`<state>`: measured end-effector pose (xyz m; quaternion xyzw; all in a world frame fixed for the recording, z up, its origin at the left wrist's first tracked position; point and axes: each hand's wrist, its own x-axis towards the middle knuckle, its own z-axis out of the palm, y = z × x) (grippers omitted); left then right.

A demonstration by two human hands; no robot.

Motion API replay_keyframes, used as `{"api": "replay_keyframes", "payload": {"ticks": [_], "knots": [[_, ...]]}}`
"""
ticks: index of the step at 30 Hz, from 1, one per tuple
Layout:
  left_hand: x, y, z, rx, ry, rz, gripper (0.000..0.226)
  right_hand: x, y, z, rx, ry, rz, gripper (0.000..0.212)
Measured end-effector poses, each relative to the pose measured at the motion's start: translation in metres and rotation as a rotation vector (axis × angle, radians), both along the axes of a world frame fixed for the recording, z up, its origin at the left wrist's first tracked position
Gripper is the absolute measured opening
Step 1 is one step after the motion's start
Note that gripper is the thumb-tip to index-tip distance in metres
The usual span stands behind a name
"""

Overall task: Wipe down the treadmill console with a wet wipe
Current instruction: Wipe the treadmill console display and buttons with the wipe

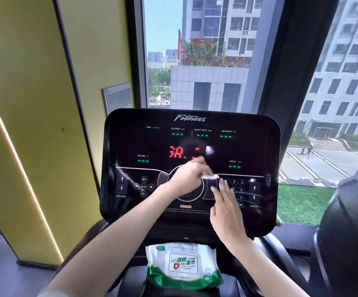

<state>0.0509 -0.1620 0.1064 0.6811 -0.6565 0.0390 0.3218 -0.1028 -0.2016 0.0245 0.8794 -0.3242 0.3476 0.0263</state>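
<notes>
The black treadmill console (130,142) fills the middle of the head view, with red digits and green dashes lit on its display. My left hand (189,176) is over the round centre control, fingers pinched on a small white wet wipe (210,176) that sticks out to the right. My right hand (225,207) hovers flat just below and right of it, fingers apart and extended over the number keypad, holding nothing. The hands hide part of the centre dial and the keypad's left column.
A white and green pack of wet wipes (183,266) lies on the ledge below the console. A yellow wall panel (34,103) stands at left, a large window (195,50) lies behind the console, and a dark machine part (349,232) rises at right.
</notes>
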Motion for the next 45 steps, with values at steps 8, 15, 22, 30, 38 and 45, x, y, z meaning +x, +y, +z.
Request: {"api": "replay_keyframes", "payload": {"ticks": [8,15,22,30,38,45], "knots": [[0.069,0.042,0.036,-0.476,0.386,0.856,0.057,-0.005,0.0,-0.002,0.007,-0.046,0.035,0.049],[-0.012,-0.008,-0.005,-0.286,-0.193,0.332,0.053,-0.004,0.005,-0.012,0.027,-0.015,0.001,0.047],[0.003,0.024,-0.045,-0.073,-0.706,-0.149,0.043,-0.009,0.013,-0.03,0.097,0.006,-0.02,0.046],[0.083,0.104,-0.056,-0.004,-0.753,-0.089,0.056,0.006,0.035,-0.036,0.096,0.052,0.041,0.046],[0.044,0.099,-0.08,-0.327,0.333,0.877,0.038,0.007,0.044,-0.042,0.122,0.039,0.086,0.046],[-0.052,0.042,-0.093,-0.235,0.319,0.693,0.036,-0.005,0.035,-0.049,0.14,0.0,0.097,0.047]]}}
